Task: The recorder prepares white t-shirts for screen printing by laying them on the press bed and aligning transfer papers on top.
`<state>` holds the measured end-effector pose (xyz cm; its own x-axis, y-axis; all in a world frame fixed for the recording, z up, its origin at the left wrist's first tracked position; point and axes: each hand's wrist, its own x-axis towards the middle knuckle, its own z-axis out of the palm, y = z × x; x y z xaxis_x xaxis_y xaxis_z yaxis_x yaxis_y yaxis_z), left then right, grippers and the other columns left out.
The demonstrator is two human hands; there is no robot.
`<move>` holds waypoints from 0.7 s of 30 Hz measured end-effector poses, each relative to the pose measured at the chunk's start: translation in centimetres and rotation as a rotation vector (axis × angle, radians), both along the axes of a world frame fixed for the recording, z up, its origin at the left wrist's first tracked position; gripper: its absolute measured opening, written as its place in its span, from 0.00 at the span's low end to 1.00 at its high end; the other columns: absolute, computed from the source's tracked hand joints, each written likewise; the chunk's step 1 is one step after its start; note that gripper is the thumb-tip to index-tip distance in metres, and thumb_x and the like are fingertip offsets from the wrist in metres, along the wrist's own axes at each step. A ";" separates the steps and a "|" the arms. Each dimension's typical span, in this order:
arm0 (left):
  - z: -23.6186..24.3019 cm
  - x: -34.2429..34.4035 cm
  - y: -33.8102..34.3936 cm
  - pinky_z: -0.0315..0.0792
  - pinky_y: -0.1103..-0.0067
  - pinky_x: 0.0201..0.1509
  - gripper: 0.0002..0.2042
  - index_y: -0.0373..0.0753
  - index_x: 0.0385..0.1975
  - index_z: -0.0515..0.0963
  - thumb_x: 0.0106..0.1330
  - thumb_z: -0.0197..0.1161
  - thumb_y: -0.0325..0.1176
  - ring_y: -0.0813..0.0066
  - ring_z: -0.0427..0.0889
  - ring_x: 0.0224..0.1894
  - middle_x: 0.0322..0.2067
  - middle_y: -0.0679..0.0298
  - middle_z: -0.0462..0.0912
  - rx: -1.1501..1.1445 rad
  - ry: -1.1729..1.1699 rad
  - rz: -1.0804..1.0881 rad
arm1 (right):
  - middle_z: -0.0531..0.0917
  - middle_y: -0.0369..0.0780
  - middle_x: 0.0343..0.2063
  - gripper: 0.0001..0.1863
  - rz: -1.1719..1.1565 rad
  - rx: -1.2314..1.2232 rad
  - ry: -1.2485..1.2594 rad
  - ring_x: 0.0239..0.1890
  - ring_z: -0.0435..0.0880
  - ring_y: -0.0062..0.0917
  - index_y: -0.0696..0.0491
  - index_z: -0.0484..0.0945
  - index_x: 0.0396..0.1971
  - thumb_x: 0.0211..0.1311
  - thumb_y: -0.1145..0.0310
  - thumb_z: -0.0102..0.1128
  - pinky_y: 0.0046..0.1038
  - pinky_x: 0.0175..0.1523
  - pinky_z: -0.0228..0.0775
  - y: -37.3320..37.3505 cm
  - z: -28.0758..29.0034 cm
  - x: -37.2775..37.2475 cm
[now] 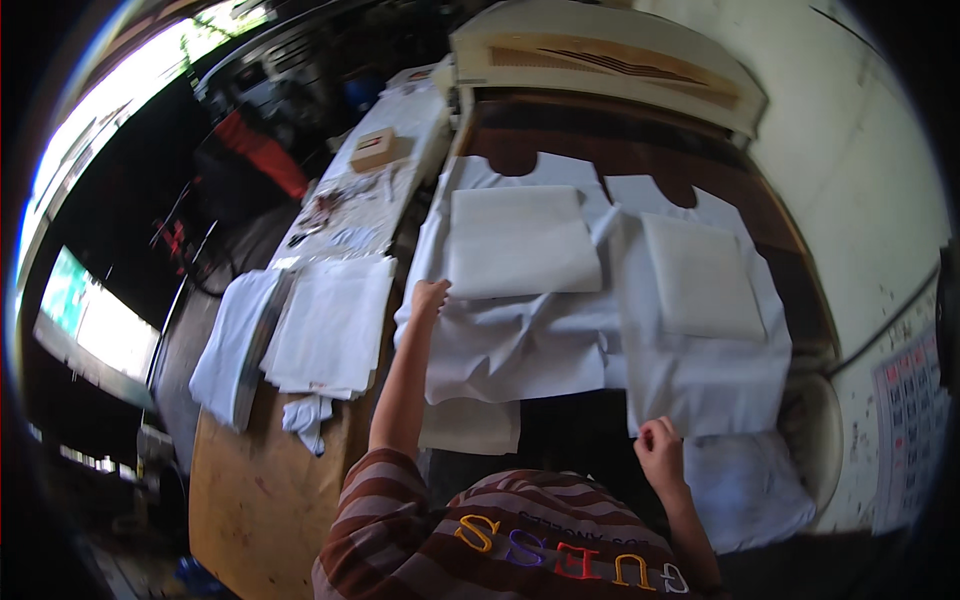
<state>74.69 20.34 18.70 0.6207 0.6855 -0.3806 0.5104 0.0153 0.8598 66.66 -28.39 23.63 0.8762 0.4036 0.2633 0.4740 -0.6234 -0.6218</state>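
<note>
the person's left hand (432,296) was at the left edge of one white garment (515,350), fingers curled in narrow; from where i stood, i couldn't tell whether they held the cloth. the right hand (660,445) was at the lower left corner of a second white garment (700,385), fingers bent close together, their grip equally unclear to me. both garments lay side by side on the dark brown bed (560,122) of a big press, a bit wrinkled, each with a pale rectangular sheet on top, the left sheet (522,240) and the right sheet (703,278). a stack of white sheets (330,320) sat on the wooden table (270,480) to the left.
</note>
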 end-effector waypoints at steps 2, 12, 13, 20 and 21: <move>-0.2 -0.2 0.4 0.61 0.81 0.17 0.08 0.39 0.25 0.76 0.49 0.63 0.35 0.82 0.65 0.15 0.15 0.71 0.70 -0.124 -0.041 -0.001 | 0.71 0.44 0.23 0.04 0.001 -0.028 -0.014 0.26 0.74 0.37 0.58 0.69 0.23 0.46 0.79 0.55 0.34 0.30 0.66 0.8 -0.6 -1.4; 2.6 -10.6 -4.8 0.57 0.86 0.17 0.16 0.32 0.44 0.70 0.56 0.60 0.26 0.86 0.59 0.14 0.18 0.72 0.68 -0.438 -0.410 -0.086 | 0.75 0.47 0.28 0.12 -0.231 -0.230 -0.268 0.32 0.76 0.42 0.58 0.71 0.28 0.51 0.64 0.59 0.38 0.35 0.69 2.8 -1.2 9.9; 2.2 -12.7 -5.3 0.56 0.87 0.17 0.16 0.31 0.45 0.70 0.56 0.59 0.26 0.87 0.59 0.14 0.17 0.72 0.67 -0.432 -0.431 -0.085 | 0.75 0.46 0.28 0.12 -0.273 -0.293 -0.288 0.32 0.76 0.42 0.58 0.71 0.29 0.51 0.65 0.59 0.37 0.36 0.70 3.5 -1.2 11.8; 1.2 -26.7 -9.0 0.59 0.88 0.19 0.17 0.32 0.47 0.68 0.58 0.57 0.25 0.87 0.62 0.15 0.20 0.72 0.69 -0.426 -0.383 -0.010 | 0.79 0.48 0.33 0.12 -0.430 -0.633 0.049 0.38 0.79 0.40 0.60 0.77 0.29 0.45 0.70 0.63 0.33 0.44 0.73 6.4 -2.0 19.4; 1.3 -28.1 -9.6 0.58 0.88 0.19 0.17 0.32 0.47 0.68 0.58 0.57 0.25 0.87 0.62 0.15 0.20 0.72 0.69 -0.435 -0.372 0.027 | 0.79 0.48 0.33 0.12 -0.411 -0.644 0.044 0.38 0.79 0.40 0.60 0.77 0.29 0.45 0.70 0.63 0.33 0.44 0.73 6.6 -1.6 19.4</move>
<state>46.57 10.75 20.04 0.7511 0.5322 -0.3908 0.1690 0.4172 0.8930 86.09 -21.81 21.99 0.9933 0.1053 0.0481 0.1093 -0.9900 -0.0891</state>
